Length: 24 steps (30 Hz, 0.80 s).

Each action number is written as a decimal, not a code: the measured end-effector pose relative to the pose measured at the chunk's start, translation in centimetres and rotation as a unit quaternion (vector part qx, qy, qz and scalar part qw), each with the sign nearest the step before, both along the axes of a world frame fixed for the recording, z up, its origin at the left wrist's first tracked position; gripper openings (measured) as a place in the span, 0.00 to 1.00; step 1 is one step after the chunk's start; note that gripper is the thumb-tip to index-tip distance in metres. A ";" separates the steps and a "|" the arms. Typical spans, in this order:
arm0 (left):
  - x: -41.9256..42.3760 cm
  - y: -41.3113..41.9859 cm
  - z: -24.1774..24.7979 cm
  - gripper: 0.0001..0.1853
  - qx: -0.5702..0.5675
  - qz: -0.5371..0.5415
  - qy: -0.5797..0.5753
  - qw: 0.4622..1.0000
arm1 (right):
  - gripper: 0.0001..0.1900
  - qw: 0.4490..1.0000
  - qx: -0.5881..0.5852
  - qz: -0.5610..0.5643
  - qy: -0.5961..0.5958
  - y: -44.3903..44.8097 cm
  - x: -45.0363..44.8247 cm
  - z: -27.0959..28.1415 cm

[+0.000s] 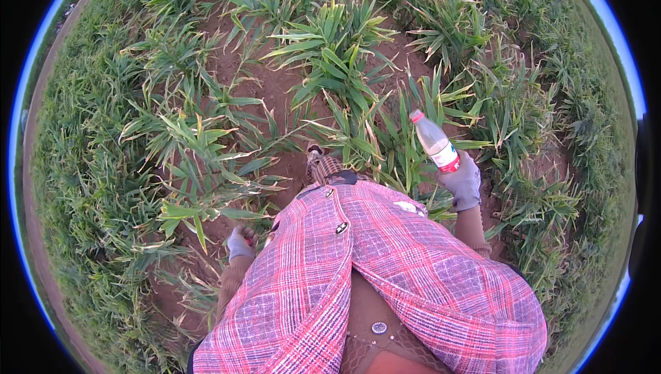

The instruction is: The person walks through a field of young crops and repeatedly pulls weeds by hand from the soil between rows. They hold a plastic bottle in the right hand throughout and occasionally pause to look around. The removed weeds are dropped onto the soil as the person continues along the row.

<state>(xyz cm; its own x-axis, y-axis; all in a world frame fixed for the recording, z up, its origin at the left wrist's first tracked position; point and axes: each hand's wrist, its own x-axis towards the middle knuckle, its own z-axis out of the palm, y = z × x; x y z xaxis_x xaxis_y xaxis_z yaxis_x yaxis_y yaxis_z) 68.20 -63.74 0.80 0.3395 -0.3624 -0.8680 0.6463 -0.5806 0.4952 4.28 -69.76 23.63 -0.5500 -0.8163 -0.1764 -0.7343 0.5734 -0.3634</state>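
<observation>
In my right hand (463, 180), which wears a grey glove, is a clear plastic bottle (433, 139) with a pink-red cap and a red and white label. My fingers close round its lower end, and its cap points up and to the left. Some pale content shows in the bottle. My left hand (241, 242), in a grey glove with bare fingertips, is low at the left beside the plaid garment (310, 260). Its fingers are curled around something small and red, which is mostly hidden.
Leafy green plants (335, 49) with yellowed tips grow in rows on all sides. Reddish-brown soil (268, 85) shows between them. One shoe (314, 149) is on the soil just ahead of the garment. A dirt path (38, 116) curves along the left rim.
</observation>
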 end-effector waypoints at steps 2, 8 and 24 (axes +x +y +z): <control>1.8 1.8 -2.0 0.09 0.000 -0.050 -0.065 0.997 | 0.35 1.000 0.013 0.008 -0.011 -2.3 0.5 -0.3; 1.6 -1.7 -0.5 0.12 0.041 -0.074 -0.091 0.992 | 0.34 1.000 0.006 0.023 0.000 -7.0 1.0 -1.7; 0.4 -20.0 3.3 0.14 -0.040 -0.013 0.102 0.994 | 0.33 0.999 0.028 0.015 -0.015 -20.6 3.7 -0.9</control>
<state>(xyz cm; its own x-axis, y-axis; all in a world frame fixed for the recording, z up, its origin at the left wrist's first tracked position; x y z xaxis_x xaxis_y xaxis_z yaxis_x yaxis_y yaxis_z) 68.55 -83.79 4.14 0.1485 -0.4385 -0.8864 0.7238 -0.5626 0.3995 7.98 -90.40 22.72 -0.5194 -0.8209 -0.2373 -0.7409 0.5710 -0.3536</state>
